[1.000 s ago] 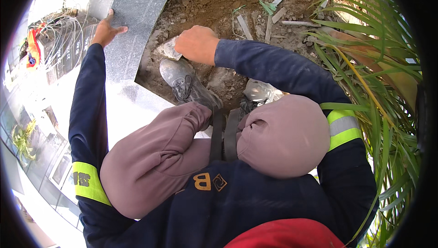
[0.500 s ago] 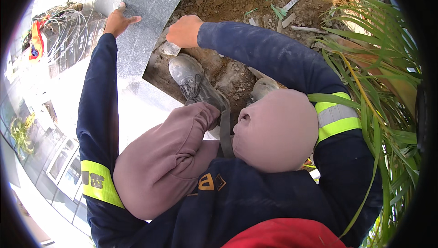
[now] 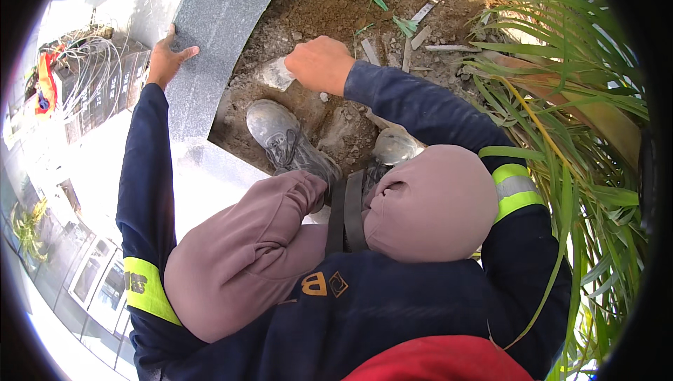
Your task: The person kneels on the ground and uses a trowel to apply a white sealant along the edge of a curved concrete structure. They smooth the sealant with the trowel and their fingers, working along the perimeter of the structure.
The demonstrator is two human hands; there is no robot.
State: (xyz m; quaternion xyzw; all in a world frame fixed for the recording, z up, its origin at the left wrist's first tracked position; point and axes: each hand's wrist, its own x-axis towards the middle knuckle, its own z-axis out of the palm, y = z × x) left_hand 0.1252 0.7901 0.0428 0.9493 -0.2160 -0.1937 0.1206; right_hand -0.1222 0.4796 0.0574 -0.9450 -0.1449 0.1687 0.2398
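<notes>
My left hand (image 3: pixel 167 58) rests on the grey stone slab (image 3: pixel 217 23), thumb stretched out across its top and fingers reaching toward the outer edge. It holds no loose thing. Over the dirt, my right hand (image 3: pixel 321 63) is closed, with its knuckles up and its fingers curled underneath. The fingertips are beside a pale flat chunk of rubble (image 3: pixel 274 74) and overlap its edge. Whether they grip it or something smaller is hidden. Just below lies my dusty grey left shoe (image 3: pixel 272 123); the other shoe (image 3: pixel 396 146) is partly covered by my knee.
Brown soil (image 3: pixel 329 2) with stones, pale strips (image 3: pixel 452 49) and green leaf scraps (image 3: pixel 405 27) lies ahead. Long palm fronds (image 3: pixel 582 114) crowd my right arm. Beyond the slab at left are tangled pale wires (image 3: pixel 98 58) and an orange-red item (image 3: pixel 46 83).
My right hand has drawn away from the slab's edge, to the right over the soil, showing more of the pale chunk. My left hand stays on the slab. The view has shifted slightly.
</notes>
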